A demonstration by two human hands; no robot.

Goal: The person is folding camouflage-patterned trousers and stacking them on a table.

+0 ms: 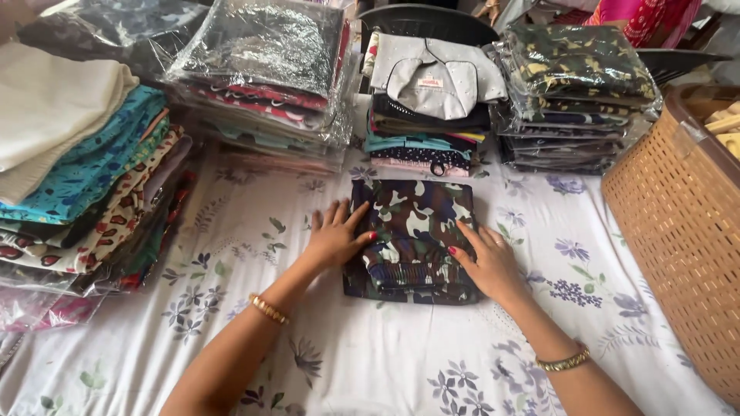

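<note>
A folded camouflage garment [412,223] lies on a white floral sheet [370,362] in the middle of the view. My left hand [335,235] rests flat on its left edge with fingers spread, the thumb on the fabric. At the garment's right edge my right hand [489,262] presses down flat, fingers pointing up-left. Neither hand grips anything. Both wrists carry gold bangles.
Stacks of folded clothes stand around: a tall pile [77,177] at left, plastic-wrapped packs [266,77] at back left, a stack topped by a grey garment [428,100] at back centre, wrapped camouflage packs [574,100] at back right. A tan woven basket [678,231] stands at right.
</note>
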